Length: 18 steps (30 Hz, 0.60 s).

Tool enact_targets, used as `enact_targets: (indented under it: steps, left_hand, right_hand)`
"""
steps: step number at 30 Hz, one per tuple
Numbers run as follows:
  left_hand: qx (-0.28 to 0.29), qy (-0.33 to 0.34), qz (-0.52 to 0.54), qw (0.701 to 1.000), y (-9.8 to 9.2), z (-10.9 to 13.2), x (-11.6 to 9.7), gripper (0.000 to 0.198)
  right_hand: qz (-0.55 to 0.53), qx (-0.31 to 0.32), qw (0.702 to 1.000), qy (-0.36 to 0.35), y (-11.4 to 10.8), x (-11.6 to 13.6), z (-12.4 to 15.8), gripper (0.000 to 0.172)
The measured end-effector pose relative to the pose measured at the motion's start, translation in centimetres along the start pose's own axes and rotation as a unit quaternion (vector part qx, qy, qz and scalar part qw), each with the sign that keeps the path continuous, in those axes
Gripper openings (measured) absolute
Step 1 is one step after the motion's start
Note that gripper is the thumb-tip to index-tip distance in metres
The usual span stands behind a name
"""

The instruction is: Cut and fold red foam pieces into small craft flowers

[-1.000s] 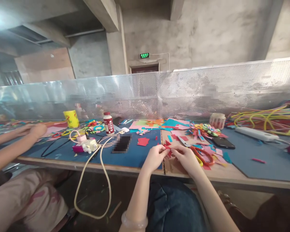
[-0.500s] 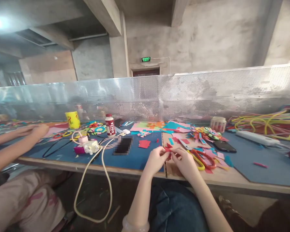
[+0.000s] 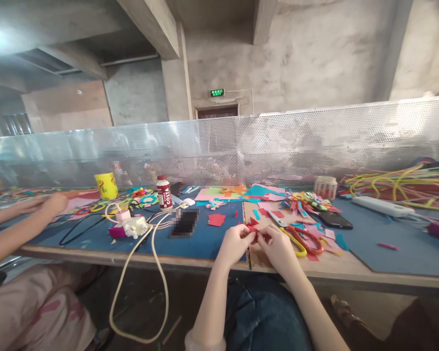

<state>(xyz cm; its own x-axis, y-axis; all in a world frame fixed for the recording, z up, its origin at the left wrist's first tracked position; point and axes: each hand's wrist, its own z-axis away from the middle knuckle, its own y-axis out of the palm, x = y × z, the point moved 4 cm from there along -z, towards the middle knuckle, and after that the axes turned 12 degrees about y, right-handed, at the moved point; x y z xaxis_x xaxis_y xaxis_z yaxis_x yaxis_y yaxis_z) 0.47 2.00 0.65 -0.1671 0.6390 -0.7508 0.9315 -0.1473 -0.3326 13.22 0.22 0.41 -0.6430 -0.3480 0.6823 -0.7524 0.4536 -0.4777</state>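
Between my fingertips, just above the near edge of the table, is a small folded piece of red paper. My left hand pinches it from the left, and my right hand pinches it from the right. Fingers partly cover the paper, so its full shape is hidden. Beside my right hand lie scissors with yellow handles and a pair with orange-red handles, on scraps of coloured paper. A few flat red paper pieces rest on the blue mat to the left of my hands.
A Costa bottle, a yellow tape roll and a looped cream cable are to the left. Paper flowers, a phone, a power strip and pipe cleaners lie right. Another person's hands work far left.
The view has shifted slightly, so the table things appear a little further left. Both hands still pinch the red paper, with the fingers only slightly moved.
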Motion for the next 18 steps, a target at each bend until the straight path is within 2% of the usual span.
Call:
enact_targets:
  steps: [13,18]
  left_hand:
    - [-0.005,0.004,0.02,1.0,0.07,0.02,0.62,0.02]
    - [-0.01,-0.003,0.025,1.0,0.1,-0.01,0.89,0.019]
  right_hand:
    - [0.02,0.002,1.0,-0.019,0.1,-0.07,0.09,0.023]
    - [-0.009,0.006,1.0,-0.016,-0.05,-0.03,-0.02,0.024]
